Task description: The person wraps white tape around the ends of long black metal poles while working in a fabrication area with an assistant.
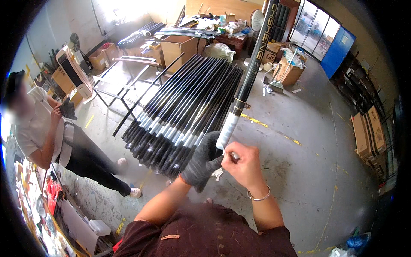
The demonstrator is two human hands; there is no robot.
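A long black fishing rod with gold lettering rises steeply in front of me. Near its lower end is a white wrapped band, with a thin tie just above. My left hand, in a dark grey glove, is closed around the rod's lower end. Bare and wearing a bracelet, my right hand is pinched just below the white band, close to the left fingers; what it pinches is too small to make out. Many similar rods lie side by side on a rack beyond my left hand.
To the left stands a person with a dark glove at the hands. A metal frame is by the rack. Behind are a cardboard box and a cluttered table. Flat cartons lean on the right; a cluttered bench is lower left.
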